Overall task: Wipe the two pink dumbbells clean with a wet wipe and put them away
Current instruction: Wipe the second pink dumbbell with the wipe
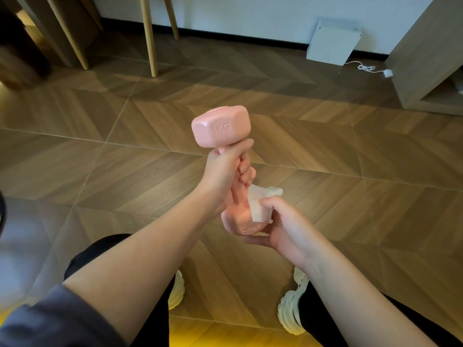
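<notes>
Pink and smooth, the dumbbell (pixel 221 127) is held up in the air in front of the person, above the wooden floor (pixel 350 196). It stands almost straight up and leans a little. Its top end has "1KG" on the side. The left hand (pixel 225 171) holds the bar in the middle, with the fingers curled tight all the way round it. The bottom end of the dumbbell sits just under that hand and has raised letters on it too. The white wet wipe (pixel 260 204) is bunched up and pressed on the side of that bottom end. The right hand (pixel 283 229) holds the wipe there: the thumb presses on the wipe, and the fingers curl under the bottom end. Both forearms are bare, and a grey sleeve (pixel 50 321) is bunched up on the left arm. Below the hands are black trousers (pixel 100 246) and two white shoes (pixel 293 309) on the floor. Far off by the wall stands a white box (pixel 333 42), with a white cord (pixel 368 68) lying beside it. Light wooden legs (pixel 149 33) stand at the back on the left, and a wooden cabinet (pixel 431 53) is on the right.
</notes>
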### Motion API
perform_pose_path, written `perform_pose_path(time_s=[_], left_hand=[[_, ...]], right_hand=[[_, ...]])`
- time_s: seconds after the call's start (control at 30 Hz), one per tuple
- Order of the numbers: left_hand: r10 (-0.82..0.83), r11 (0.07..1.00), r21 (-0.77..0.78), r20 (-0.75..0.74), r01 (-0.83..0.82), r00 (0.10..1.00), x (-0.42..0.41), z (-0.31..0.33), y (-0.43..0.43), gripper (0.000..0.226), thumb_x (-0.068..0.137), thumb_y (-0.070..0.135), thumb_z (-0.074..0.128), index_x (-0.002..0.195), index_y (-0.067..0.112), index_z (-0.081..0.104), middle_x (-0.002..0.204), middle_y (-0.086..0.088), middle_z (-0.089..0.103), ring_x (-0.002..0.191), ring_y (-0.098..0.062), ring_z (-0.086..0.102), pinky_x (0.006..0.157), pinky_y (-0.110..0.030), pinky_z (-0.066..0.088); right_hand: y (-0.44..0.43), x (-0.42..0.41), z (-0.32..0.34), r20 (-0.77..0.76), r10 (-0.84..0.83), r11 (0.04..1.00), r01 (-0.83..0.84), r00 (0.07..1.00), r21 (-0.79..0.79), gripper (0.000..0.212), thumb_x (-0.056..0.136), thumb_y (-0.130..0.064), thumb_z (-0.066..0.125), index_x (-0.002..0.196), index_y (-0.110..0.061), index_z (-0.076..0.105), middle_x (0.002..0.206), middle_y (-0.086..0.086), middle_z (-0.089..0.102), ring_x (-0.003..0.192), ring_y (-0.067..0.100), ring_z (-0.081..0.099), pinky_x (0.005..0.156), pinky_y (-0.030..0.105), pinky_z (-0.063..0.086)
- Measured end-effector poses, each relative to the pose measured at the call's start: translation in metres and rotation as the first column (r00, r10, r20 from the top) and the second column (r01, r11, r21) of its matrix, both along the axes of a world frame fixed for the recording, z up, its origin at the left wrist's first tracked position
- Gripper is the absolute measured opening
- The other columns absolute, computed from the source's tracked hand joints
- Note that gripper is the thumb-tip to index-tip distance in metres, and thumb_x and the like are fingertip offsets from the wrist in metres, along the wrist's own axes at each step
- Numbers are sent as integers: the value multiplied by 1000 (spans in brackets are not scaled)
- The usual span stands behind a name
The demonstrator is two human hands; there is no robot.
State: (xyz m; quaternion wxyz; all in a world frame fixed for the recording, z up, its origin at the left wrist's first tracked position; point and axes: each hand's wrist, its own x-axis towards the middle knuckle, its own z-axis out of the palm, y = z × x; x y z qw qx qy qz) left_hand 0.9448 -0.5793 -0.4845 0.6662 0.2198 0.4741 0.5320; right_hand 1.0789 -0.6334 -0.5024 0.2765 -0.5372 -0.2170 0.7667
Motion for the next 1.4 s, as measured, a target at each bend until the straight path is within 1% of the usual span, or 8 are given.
perform_pose_path(time_s=[0.17, 0.33, 0.57, 0.77, 1.03, 1.17, 1.27, 1.4], left_hand=[[-57, 998, 11, 10, 57, 998, 2, -1, -2, 39, 76, 24, 65, 49, 20, 37, 45, -2, 27, 37, -17, 29, 49, -30, 20], [-57, 995, 75, -80, 63, 995, 7, -4, -2, 32, 77, 22, 64, 51, 17, 45, 47, -3, 41, 43, -17, 39, 48, -28, 32], [-30, 998, 55, -218, 43, 975, 8, -7, -1, 29, 75, 32, 67, 94, 15, 53, 74, 0, 55, 74, -15, 57, 74, -32, 50], [43, 999, 31, -228, -37, 973, 8, -4, 0, 36, 79, 32, 70, 49, 25, 52, 51, 1, 47, 50, -17, 46, 62, -31, 44], [22, 994, 110, -121, -9, 992, 1, -1, 3, 36, 84, 7, 63, 53, 16, 48, 46, -3, 39, 38, -16, 34, 43, -24, 33], [43, 992, 123, -260, -11, 965, 4, 0, -1, 27, 88, 14, 66, 65, 11, 52, 55, -5, 48, 49, -17, 46, 49, -25, 43], [41, 998, 60, -273, -26, 961, 10, -2, 0, 25, 91, 18, 65, 71, 12, 51, 54, -2, 48, 51, -16, 46, 55, -27, 44], [51, 996, 83, -232, -32, 971, 11, 0, 2, 44, 84, 13, 67, 47, 19, 43, 44, -1, 38, 43, -19, 34, 47, -29, 30]], right_hand=[[-4, -4, 0, -151, -21, 992, 2, 988, -125, 34, 99, -21, 49, 132, -14, 52, 127, 27, 63, 110, 44, 66, 72, 48, 61], [-1, -10, -8, -21, -94, 993, 92, 995, -76, 29, 99, -20, 50, 124, -10, 58, 117, 23, 69, 101, 39, 71, 69, 49, 62], [11, -4, -15, 106, -184, 980, 174, 977, 95, 20, 96, -12, 47, 106, -17, 63, 103, 15, 70, 81, 25, 75, 80, 58, 59], [12, -16, -20, 140, -236, 970, 225, 962, 94, 19, 94, -13, 54, 113, -16, 59, 112, 12, 70, 101, 28, 70, 77, 53, 61], [13, -14, -11, -98, -102, 991, 92, 990, -96, 24, 98, -11, 49, 116, -9, 64, 110, 14, 74, 100, 26, 68, 90, 49, 54], [13, -13, -14, -113, -177, 982, 168, 978, -88, 22, 95, -5, 50, 113, -7, 62, 97, 12, 77, 111, 31, 67, 95, 53, 54], [13, -16, -18, -70, -238, 969, 232, 969, -80, 22, 94, -7, 52, 113, -8, 63, 96, 11, 77, 96, 28, 71, 77, 46, 62], [13, -20, -23, 8, -262, 965, 262, 965, -34, 13, 94, -8, 56, 104, -9, 64, 77, 4, 77, 69, 17, 73, 67, 37, 61]])
